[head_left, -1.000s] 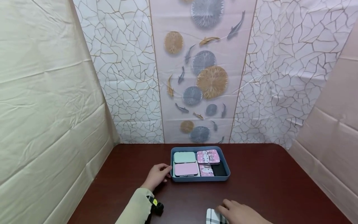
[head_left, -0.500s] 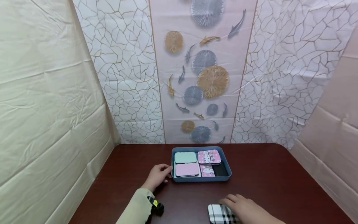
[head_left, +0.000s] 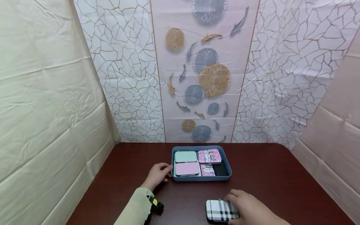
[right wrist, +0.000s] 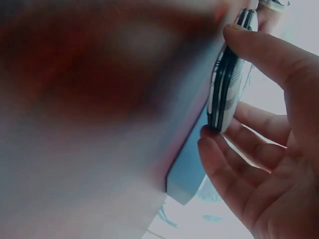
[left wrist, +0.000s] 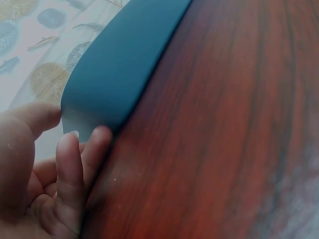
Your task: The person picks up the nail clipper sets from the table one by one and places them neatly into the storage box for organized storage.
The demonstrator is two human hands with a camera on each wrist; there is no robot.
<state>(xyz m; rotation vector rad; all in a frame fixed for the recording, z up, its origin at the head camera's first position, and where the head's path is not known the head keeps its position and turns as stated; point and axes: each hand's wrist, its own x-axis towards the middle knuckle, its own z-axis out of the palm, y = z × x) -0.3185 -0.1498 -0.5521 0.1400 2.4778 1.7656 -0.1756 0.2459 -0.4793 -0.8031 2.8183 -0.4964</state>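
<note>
My right hand [head_left: 251, 210] grips a flat, black-and-white plaid compact case [head_left: 222, 211] with rounded corners. Edge-on in the right wrist view, the compact case [right wrist: 225, 82] shows two halves with dark seams, between the thumb and the fingertips. My left hand [head_left: 157, 175] holds the left side of a blue tray [head_left: 202, 178]; in the left wrist view its thumb is at the rim and its fingers touch the outer wall. Inside the tray are a mint case [head_left: 185, 156], a pink case [head_left: 187, 168], a pink cartoon case [head_left: 209, 156], another cartoon case [head_left: 207, 170] and a black piece [head_left: 220, 169].
The dark red-brown table [head_left: 261, 175] runs back to a patterned cloth [head_left: 135, 93] just behind the tray. Cream cloth [head_left: 53, 109] hangs on the left and a pinkish one [head_left: 332, 118] on the right. A black wrist camera [head_left: 159, 207] sits on the left wrist.
My right hand has come farther into view with the plaid compact case, away from the near edge and towards the tray. The left hand stays at the tray.
</note>
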